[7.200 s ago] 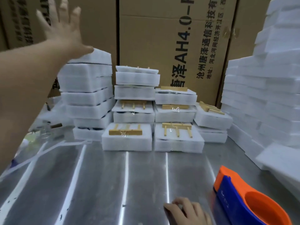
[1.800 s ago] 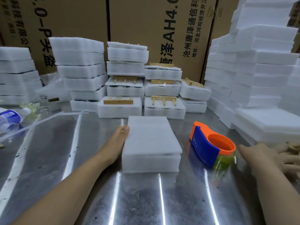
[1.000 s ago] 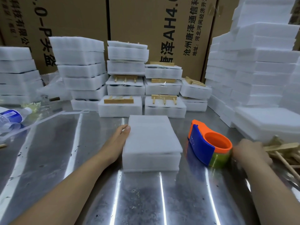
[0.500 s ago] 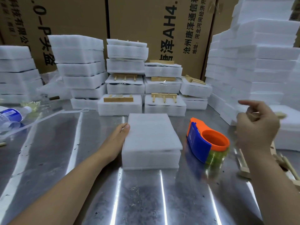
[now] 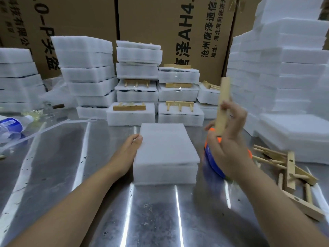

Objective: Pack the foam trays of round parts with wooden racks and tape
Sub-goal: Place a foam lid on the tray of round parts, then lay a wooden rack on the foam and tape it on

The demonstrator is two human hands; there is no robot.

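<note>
many taped packs sit stacked behind; this tray, steadied by the left hand's straight fingers, awaits the rack the right hand grips, then tape.

**Rack held up beside the tray**

Your left hand is resting flat against the left side of the foam tray on the desk. Your right hand is gripping a wooden rack upright above the tape dispenser. More loose racks are lying to the right.
</note>
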